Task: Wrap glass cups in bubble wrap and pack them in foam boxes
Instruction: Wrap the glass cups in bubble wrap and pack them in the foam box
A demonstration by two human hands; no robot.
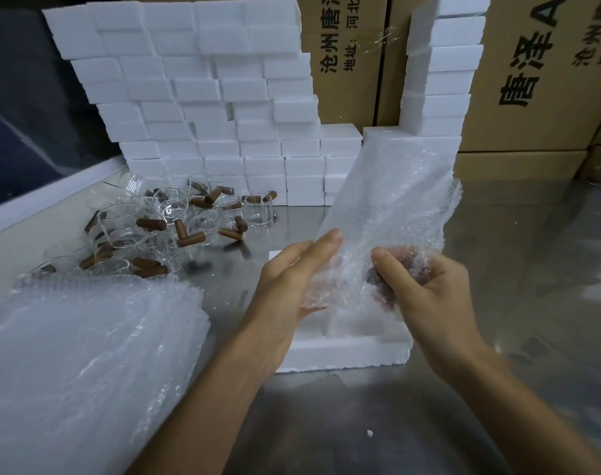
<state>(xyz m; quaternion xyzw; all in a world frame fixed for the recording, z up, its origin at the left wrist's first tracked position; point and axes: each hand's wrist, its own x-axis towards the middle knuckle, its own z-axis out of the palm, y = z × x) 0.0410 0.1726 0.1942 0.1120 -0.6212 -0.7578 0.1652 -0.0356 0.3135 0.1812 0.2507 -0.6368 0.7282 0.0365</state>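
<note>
Bubble wrap lies in a thick stack (86, 354) at the near left of the steel table (514, 303), its clear sheets piled loosely. Just behind it sits a cluster of glass cups with brown wooden handles (162, 224), some upright, some tipped on their sides. Behind them, against the back, rises a wall of white foam boxes (203, 97), stacked many rows high. Near the table's middle, an open foam box (347, 351) rests on the steel, directly below the hands. The left hand (288, 286) reaches in from below with its fingers nearly straight, laid flat against the left side of a bubble wrap sheet (391, 200) that stands up from the hands, its top end against the foam stack. The right hand (425, 289) curls around the lower right part of that sheet, gripping a wrapped cup (381, 286) whose brown handle shows dimly through the bubbles. The bundle is held in the air above the open box. Farther right stands a narrow column of foam boxes (442, 73), and behind it printed cardboard cartons (538, 77) fill the back.
</note>
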